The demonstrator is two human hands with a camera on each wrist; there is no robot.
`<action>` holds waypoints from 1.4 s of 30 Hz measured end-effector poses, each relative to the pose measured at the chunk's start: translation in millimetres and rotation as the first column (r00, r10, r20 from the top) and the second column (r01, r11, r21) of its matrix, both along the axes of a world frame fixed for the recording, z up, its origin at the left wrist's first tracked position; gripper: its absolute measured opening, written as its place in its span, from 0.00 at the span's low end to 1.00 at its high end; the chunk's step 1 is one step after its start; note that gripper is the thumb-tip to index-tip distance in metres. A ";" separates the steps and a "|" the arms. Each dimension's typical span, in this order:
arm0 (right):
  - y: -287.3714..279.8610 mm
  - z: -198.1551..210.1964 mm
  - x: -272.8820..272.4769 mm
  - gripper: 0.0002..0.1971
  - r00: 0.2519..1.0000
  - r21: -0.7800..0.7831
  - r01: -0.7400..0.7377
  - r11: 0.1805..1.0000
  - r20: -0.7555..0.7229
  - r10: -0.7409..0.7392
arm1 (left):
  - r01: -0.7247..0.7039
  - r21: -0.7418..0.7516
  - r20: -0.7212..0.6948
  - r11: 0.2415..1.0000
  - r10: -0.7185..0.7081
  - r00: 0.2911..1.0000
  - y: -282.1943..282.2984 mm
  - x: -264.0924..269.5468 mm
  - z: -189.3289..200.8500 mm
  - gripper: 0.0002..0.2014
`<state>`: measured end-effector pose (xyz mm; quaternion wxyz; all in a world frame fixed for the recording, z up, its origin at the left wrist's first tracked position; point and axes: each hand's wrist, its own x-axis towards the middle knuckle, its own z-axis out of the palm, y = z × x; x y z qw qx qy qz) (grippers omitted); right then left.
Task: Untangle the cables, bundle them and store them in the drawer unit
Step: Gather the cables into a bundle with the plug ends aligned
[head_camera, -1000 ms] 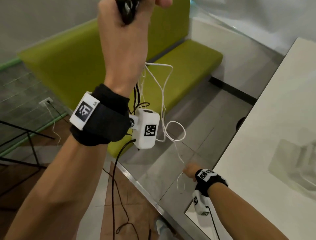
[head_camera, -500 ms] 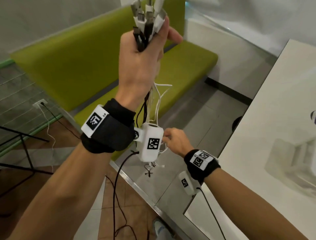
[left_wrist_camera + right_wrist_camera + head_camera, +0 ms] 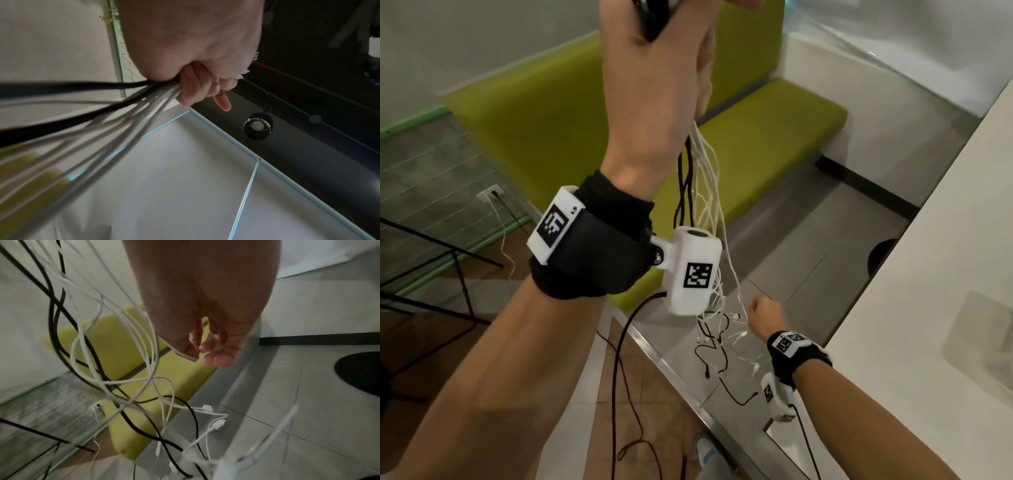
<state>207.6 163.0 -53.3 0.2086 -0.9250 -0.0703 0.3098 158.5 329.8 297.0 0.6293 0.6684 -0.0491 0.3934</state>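
two black cables (image 3: 682,185), maybe six white cables (image 3: 710,178)

Cables (image 3: 709,212) hang from raised left hand (image 3: 654,85), loose ends tangled in the air just left of right hand (image 3: 765,313). Open floor (image 3: 808,246) below and beyond right hand. White surface (image 3: 928,274) edge blocks the right side; green bench (image 3: 756,137) stands behind the cables.
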 end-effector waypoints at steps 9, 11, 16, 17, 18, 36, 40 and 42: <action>-27.8 -26.4 -9.1 0.13 0.714 -0.050 0.473 0.880 -0.564 -0.416 | -0.057 -0.027 0.023 0.998 0.057 0.998 18.0 -7.4 1.7 0.15; -32.8 -26.2 -10.7 0.12 0.669 -0.030 0.525 0.851 -0.604 -0.434 | -0.089 -0.060 0.000 0.994 0.089 0.996 21.1 -8.2 2.1 0.18; -13.5 -14.2 -4.6 0.16 0.760 0.237 0.526 0.816 -0.562 -0.326 | -0.095 0.099 -0.003 0.991 0.095 0.995 23.8 -4.2 -4.5 0.13; -8.1 -9.4 -1.4 0.16 0.784 0.317 0.516 0.796 -0.549 -0.290 | -0.103 0.132 -0.016 0.986 0.106 0.994 22.8 -2.7 -7.7 0.13; -3.3 -4.3 0.3 0.17 0.792 0.392 0.519 0.759 -0.555 -0.255 | -0.106 0.156 -0.035 0.982 0.112 0.993 21.8 -1.7 -11.6 0.13; 0.6 9.8 10.7 0.28 0.627 0.564 0.715 0.413 -0.779 -0.021 | -0.055 0.156 -0.124 0.986 0.075 0.989 16.4 4.0 -28.0 0.14; 17.4 23.4 0.1 0.10 0.868 0.705 0.430 0.564 -0.496 -0.042 | -0.047 0.167 -0.101 0.985 0.065 0.993 15.5 3.0 -24.5 0.14; 31.2 31.7 -10.3 0.12 0.940 0.759 0.326 0.564 -0.321 -0.112 | -0.043 0.152 -0.093 0.988 0.057 0.994 14.6 2.6 -23.2 0.15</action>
